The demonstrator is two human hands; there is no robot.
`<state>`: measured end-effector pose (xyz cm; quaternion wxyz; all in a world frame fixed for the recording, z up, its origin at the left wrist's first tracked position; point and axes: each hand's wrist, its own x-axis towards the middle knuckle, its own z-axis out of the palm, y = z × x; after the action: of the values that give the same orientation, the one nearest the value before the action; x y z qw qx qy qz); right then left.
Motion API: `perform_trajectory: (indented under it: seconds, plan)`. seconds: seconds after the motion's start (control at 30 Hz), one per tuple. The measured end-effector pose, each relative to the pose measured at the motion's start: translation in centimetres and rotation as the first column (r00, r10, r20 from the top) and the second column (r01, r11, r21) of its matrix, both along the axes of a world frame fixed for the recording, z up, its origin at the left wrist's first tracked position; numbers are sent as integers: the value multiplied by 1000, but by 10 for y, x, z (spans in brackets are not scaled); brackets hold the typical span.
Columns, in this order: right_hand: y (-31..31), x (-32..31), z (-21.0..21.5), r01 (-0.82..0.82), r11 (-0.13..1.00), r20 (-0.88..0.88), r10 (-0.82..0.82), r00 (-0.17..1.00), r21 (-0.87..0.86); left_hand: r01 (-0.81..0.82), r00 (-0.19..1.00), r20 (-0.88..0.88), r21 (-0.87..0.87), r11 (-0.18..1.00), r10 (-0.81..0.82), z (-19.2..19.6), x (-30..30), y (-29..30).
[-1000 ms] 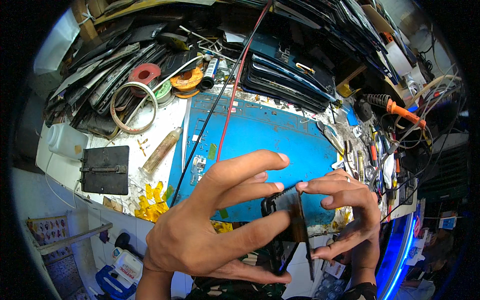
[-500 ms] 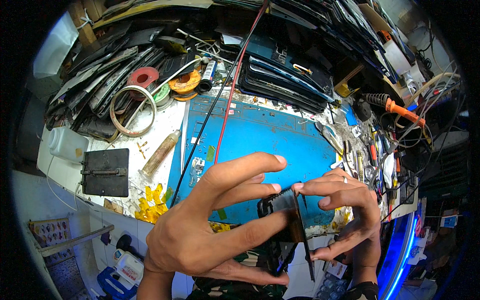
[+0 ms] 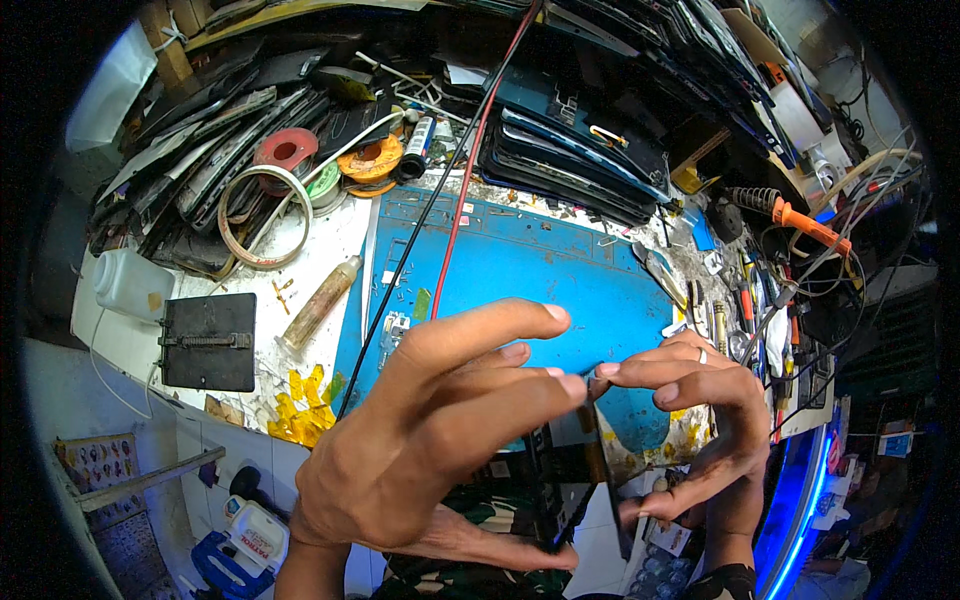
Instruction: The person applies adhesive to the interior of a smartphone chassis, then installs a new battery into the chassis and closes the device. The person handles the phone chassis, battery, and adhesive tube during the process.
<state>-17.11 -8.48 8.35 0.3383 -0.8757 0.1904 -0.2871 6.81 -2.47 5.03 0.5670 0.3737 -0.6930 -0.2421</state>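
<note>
Over the front edge of the blue work mat (image 3: 540,270), I hold a dark, flat, phone-like device (image 3: 548,490) on edge. Its two thin layers stand apart like a narrow V. My left hand (image 3: 400,450) grips the left layer, thumb along its lower end and fingertips near its upper end. Opposite it, my right hand (image 3: 705,400) pinches the right-hand dark panel (image 3: 608,490), with fingertips at the top corner and the thumb low on its outer side. My left fingers hide much of the device's upper part.
Black and red cables (image 3: 468,180) hang across the mat. Left of it lie a tube (image 3: 320,305), a black clamp plate (image 3: 208,343) and yellow tape scraps (image 3: 300,408). Stacked dark panels (image 3: 570,165) stand behind. Hand tools and an orange-handled soldering iron (image 3: 812,228) crowd the right.
My left finger that lay across the device between its layers has lifted to the top edge by the right fingertips. My right hand has shifted slightly right.
</note>
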Motion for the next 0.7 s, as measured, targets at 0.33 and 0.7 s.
perform_trajectory:
  seconds: [0.33,0.7]
  plan:
    - [3,0,3,14,1000,-108,-16,994,-18,-22,999,-27,-46,999,21,-10,-3,0]
    - [4,3,5,9,999,-146,-15,989,-45,-34,998,-44,-10,999,34,-19,-5,4]
